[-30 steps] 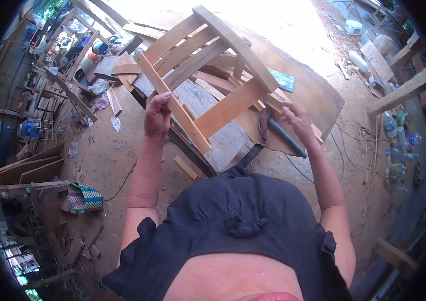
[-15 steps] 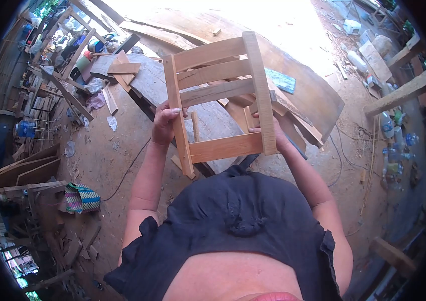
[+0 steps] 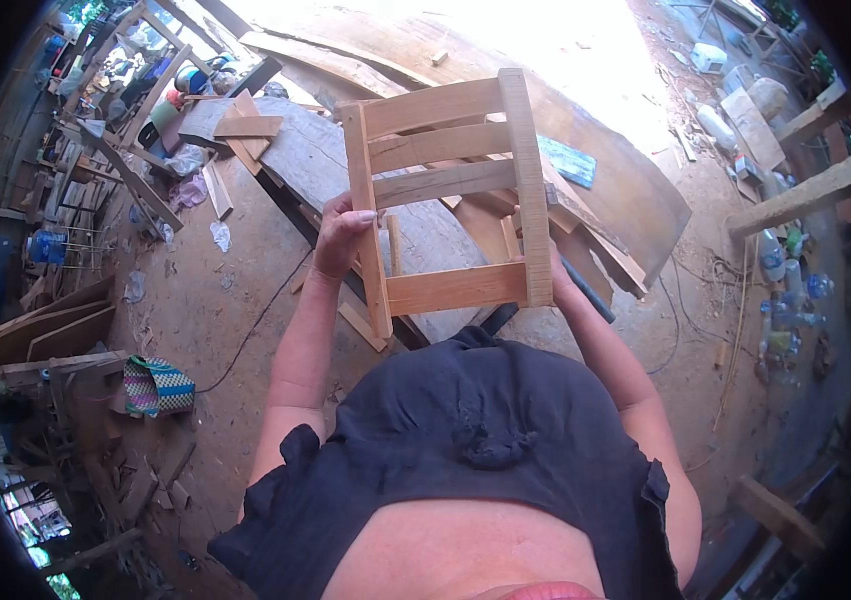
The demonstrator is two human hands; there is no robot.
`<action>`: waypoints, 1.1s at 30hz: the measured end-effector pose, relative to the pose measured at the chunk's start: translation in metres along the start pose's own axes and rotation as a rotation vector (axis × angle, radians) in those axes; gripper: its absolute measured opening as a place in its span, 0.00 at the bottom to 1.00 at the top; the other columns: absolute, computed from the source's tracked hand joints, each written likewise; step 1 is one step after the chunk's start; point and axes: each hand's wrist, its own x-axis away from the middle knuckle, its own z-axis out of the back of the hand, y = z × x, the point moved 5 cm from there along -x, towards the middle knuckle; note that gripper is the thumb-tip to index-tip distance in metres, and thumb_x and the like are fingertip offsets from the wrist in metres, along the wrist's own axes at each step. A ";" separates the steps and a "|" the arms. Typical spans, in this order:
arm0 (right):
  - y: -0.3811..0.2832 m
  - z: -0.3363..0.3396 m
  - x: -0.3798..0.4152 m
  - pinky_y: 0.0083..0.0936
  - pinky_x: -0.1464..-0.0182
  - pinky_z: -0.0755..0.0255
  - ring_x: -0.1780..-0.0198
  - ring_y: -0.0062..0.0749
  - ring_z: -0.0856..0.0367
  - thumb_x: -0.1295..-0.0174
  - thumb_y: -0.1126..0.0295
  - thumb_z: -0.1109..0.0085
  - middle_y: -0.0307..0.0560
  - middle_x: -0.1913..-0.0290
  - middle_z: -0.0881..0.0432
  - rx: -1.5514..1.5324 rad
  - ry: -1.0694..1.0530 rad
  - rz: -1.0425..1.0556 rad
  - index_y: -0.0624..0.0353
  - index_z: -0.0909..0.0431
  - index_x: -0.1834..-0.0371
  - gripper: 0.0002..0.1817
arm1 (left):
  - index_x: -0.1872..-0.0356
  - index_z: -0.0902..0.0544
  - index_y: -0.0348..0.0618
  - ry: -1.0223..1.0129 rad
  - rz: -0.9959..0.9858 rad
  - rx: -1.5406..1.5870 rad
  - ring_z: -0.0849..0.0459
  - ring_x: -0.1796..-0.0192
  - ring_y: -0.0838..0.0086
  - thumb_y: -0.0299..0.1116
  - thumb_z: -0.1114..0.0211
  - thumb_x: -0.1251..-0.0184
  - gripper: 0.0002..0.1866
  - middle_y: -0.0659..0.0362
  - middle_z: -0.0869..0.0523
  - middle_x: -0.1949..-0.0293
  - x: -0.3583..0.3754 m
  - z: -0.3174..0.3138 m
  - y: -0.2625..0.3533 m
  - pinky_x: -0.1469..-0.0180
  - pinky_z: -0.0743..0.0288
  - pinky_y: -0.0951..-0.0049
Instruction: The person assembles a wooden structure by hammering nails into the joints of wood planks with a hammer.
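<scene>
The wooden frame (image 3: pixel 445 190) is held up above the plank surface (image 3: pixel 315 160), slats facing the camera. The left hand (image 3: pixel 338 237) has its fingers curled around the frame's left upright. The right hand (image 3: pixel 557 280) sits behind the right upright, its grip mostly hidden, so I cannot tell how tightly it closes.

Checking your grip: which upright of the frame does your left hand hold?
The left hand grips the frame's left upright, the thinner, longer one; the wider right upright stands opposite.
</scene>
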 end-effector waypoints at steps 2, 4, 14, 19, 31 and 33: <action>-0.016 -0.001 0.011 0.20 0.52 0.33 0.56 0.22 0.30 0.30 0.51 0.61 0.40 0.55 0.28 0.120 0.011 0.112 0.57 0.39 0.39 0.25 | 0.65 0.21 0.33 0.011 0.005 0.007 0.23 0.65 0.76 0.41 0.39 0.60 0.22 0.59 0.21 0.72 -0.001 0.003 -0.001 0.57 0.31 0.77; -0.023 -0.001 0.012 0.20 0.52 0.33 0.57 0.22 0.30 0.29 0.49 0.65 0.39 0.55 0.28 0.238 0.022 0.221 0.57 0.38 0.40 0.26 | 0.64 0.21 0.33 -0.049 -0.038 0.016 0.23 0.65 0.76 0.40 0.39 0.59 0.22 0.59 0.20 0.70 -0.003 0.007 -0.004 0.56 0.31 0.77; 0.050 0.009 -0.003 0.21 0.53 0.32 0.57 0.21 0.30 0.36 0.71 0.50 0.39 0.56 0.27 -0.004 0.056 0.123 0.53 0.39 0.39 0.21 | 0.48 0.25 0.33 -0.099 -0.031 -0.079 0.23 0.56 0.77 0.40 0.39 0.55 0.31 0.58 0.19 0.56 -0.002 0.001 -0.008 0.48 0.31 0.74; -0.013 0.004 0.012 0.25 0.48 0.32 0.53 0.26 0.28 0.58 0.75 0.36 0.41 0.52 0.26 0.144 0.069 0.116 0.60 0.35 0.41 0.35 | 0.43 0.28 0.39 -0.061 -0.006 -0.063 0.23 0.56 0.80 0.37 0.37 0.47 0.28 0.60 0.19 0.54 0.008 0.008 0.016 0.52 0.29 0.78; 0.004 -0.049 0.022 0.19 0.72 0.25 0.71 0.24 0.23 0.59 0.85 0.40 0.55 0.49 0.36 -0.011 -0.002 0.159 0.48 0.51 0.32 0.47 | 0.44 0.28 0.36 -0.003 0.102 0.066 0.22 0.53 0.79 0.34 0.44 0.34 0.19 0.60 0.20 0.55 -0.012 0.056 0.027 0.51 0.29 0.78; 0.006 -0.053 0.026 0.19 0.72 0.24 0.71 0.24 0.23 0.60 0.85 0.40 0.54 0.50 0.35 0.059 -0.025 0.144 0.47 0.51 0.33 0.48 | 0.44 0.29 0.36 -0.011 0.112 -0.061 0.23 0.52 0.79 0.35 0.41 0.35 0.21 0.60 0.20 0.54 -0.017 0.059 0.026 0.49 0.29 0.78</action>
